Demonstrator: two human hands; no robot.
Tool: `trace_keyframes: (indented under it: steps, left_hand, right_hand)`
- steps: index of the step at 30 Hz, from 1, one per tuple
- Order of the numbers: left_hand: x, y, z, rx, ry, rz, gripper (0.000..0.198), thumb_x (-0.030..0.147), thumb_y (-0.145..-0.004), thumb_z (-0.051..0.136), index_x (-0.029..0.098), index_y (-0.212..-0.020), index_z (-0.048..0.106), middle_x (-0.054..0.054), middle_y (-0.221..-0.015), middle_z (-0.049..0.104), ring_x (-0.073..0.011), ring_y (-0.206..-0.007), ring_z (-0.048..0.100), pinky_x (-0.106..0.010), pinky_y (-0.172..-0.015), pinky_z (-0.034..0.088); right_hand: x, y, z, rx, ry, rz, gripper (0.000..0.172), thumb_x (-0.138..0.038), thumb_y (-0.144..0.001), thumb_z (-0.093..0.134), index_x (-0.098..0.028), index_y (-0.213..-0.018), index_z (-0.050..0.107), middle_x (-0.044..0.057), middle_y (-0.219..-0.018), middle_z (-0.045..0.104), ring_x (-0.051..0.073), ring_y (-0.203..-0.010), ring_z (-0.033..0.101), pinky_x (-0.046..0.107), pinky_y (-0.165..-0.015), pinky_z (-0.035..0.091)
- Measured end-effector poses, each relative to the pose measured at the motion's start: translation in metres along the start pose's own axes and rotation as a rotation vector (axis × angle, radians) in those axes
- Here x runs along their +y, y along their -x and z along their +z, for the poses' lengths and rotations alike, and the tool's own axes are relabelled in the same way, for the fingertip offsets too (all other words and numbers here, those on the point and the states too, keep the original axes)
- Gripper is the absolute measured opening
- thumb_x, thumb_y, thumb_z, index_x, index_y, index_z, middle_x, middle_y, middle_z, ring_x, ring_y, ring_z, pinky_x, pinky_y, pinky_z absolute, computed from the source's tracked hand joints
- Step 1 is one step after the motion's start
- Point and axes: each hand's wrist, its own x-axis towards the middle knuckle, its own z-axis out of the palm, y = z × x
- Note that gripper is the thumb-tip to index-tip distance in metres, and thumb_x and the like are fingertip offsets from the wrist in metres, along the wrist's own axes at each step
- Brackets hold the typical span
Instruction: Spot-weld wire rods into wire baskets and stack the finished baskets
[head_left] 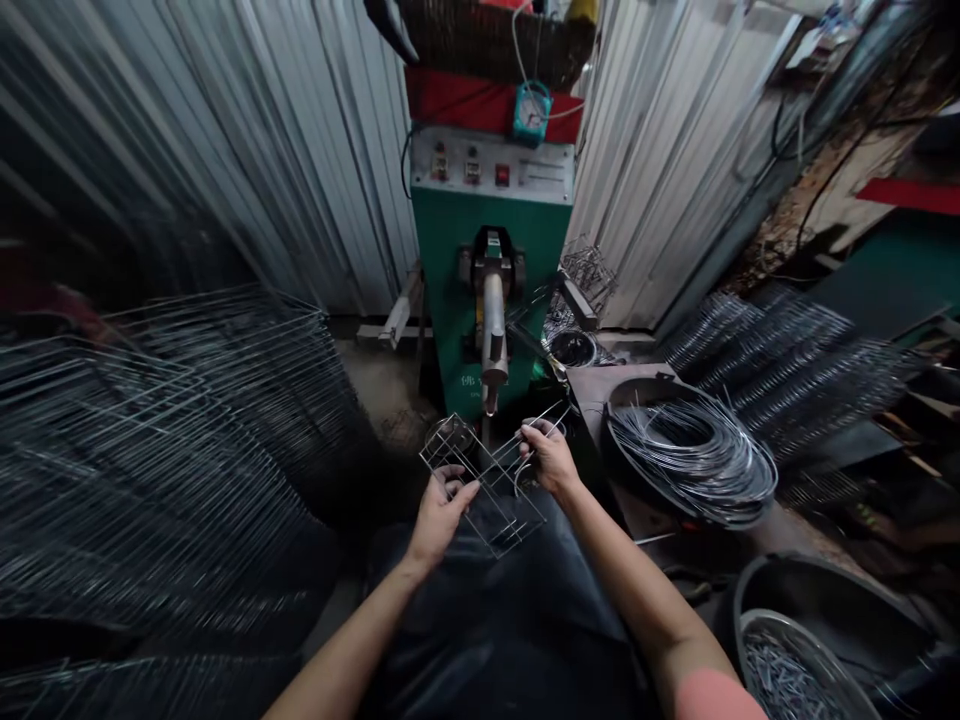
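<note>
A small wire grid frame [489, 468] is held over my lap, below the welding machine's electrode arm [493, 330]. My left hand [442, 510] pinches the frame's left edge between thumb and fingers. My right hand [550, 455] is closed on a bent wire piece [555, 420] that reaches over the frame's right side. Whether that piece is joined to the frame I cannot tell. The lower electrode tip [490, 400] is just above and beyond the frame, apart from both hands.
A green machine [442, 260] with a switch panel stands ahead. Stacked wire racks [172, 430] fill the left side. To the right are a bowl of cut wires [690, 450], several dark wire stacks [795, 360] and a tub of short metal pieces [787, 670].
</note>
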Motion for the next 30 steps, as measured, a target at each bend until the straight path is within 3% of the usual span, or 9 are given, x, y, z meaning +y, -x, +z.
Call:
trace_keyframes:
  steps: [15, 30]
  left_hand:
    - [0.015, -0.047, 0.006, -0.022, 0.077, -0.130, 0.041, 0.040, -0.063, 0.066, 0.016, -0.091, 0.048, 0.008, -0.057, 0.047, -0.0069, -0.050, 0.041, -0.021, -0.051, 0.033]
    - [0.014, -0.070, 0.013, 0.002, 0.150, -0.160, 0.042, 0.038, -0.060, 0.069, 0.016, -0.089, 0.048, 0.007, -0.060, 0.048, -0.0069, -0.051, 0.042, -0.022, -0.053, 0.033]
  right_hand:
    - [0.000, -0.050, 0.003, -0.012, 0.070, 0.022, 0.030, -0.031, -0.055, 0.074, -0.016, -0.073, 0.054, 0.000, -0.061, 0.063, 0.006, -0.041, 0.048, 0.014, -0.035, 0.035]
    - [0.001, -0.078, 0.002, -0.006, 0.101, 0.055, 0.027, -0.028, -0.054, 0.072, -0.016, -0.072, 0.055, -0.001, -0.061, 0.062, 0.006, -0.042, 0.049, 0.013, -0.035, 0.034]
